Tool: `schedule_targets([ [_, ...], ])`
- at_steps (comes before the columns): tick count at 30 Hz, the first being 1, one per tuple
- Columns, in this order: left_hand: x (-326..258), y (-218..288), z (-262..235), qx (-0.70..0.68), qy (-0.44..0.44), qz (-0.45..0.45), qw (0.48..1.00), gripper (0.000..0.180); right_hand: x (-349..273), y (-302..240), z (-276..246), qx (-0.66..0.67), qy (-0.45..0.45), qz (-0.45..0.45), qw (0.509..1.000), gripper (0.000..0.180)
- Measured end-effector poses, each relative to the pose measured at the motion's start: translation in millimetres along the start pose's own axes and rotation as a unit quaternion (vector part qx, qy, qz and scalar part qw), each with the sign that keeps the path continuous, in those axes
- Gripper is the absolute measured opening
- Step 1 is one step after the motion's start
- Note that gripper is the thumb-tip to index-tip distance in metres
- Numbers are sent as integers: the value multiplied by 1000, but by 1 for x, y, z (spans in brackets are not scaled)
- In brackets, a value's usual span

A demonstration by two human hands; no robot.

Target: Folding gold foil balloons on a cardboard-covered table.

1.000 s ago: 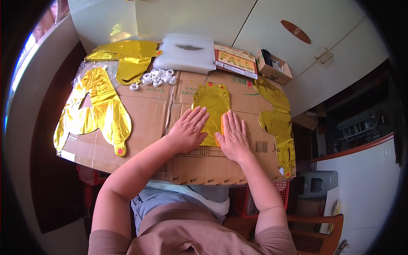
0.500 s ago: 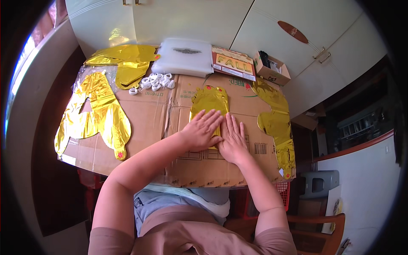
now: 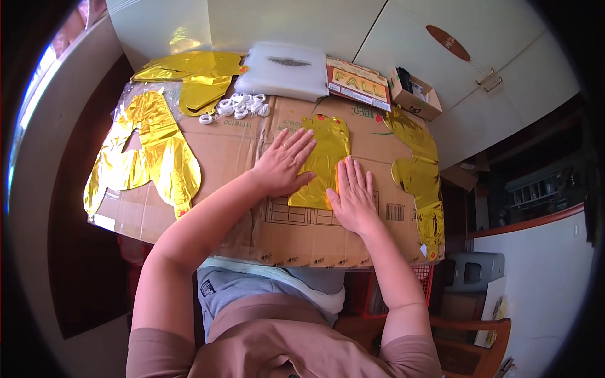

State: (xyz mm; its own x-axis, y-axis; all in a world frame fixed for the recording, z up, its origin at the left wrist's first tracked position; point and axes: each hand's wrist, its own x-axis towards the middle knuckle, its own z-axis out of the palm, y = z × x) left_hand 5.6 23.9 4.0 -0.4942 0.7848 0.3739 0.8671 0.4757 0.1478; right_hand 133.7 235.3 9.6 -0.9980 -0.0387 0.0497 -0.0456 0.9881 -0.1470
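A folded gold foil balloon [image 3: 328,148] lies flat at the middle of the cardboard-covered table. My left hand [image 3: 285,162] rests along its left edge, fingers stretched out and partly over the foil. On the opposite edge my right hand [image 3: 354,194] lies flat, fingers straight, thumb touching the foil. Neither hand grips anything. An A-shaped gold foil balloon [image 3: 165,145] is spread out to the left. Another long gold foil balloon [image 3: 416,179] lies along the right edge of the table.
At the back left are more gold foil balloons [image 3: 205,88] and several bundles of white string [image 3: 241,106]. Behind the hands stand a stack of clear plastic bags [image 3: 283,75], a flat printed package [image 3: 358,85] and a small cardboard box [image 3: 416,97]. Cardboard [image 3: 302,242] covers the table.
My hands have moved apart: the left went up and left, the right slightly down and right. More of the folded balloon now shows between them. The whole view has shifted a little.
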Motion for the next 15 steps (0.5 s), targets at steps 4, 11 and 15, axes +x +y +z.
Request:
schedule_targets([
  [4, -5, 28, -8, -79, 0, 59, 995, 71, 2, -2, -4, -1, -13, 16, 1000, 76],
  [11, -21, 30, 0, -9, -74, 43, 996, 70, -1, -1, -2, 5, -14, 11, 1000, 77],
  [15, -36, 16, -17, 22, -114, 51, 992, 77, 0, -2, -5, 4, -18, 14, 1000, 76],
])
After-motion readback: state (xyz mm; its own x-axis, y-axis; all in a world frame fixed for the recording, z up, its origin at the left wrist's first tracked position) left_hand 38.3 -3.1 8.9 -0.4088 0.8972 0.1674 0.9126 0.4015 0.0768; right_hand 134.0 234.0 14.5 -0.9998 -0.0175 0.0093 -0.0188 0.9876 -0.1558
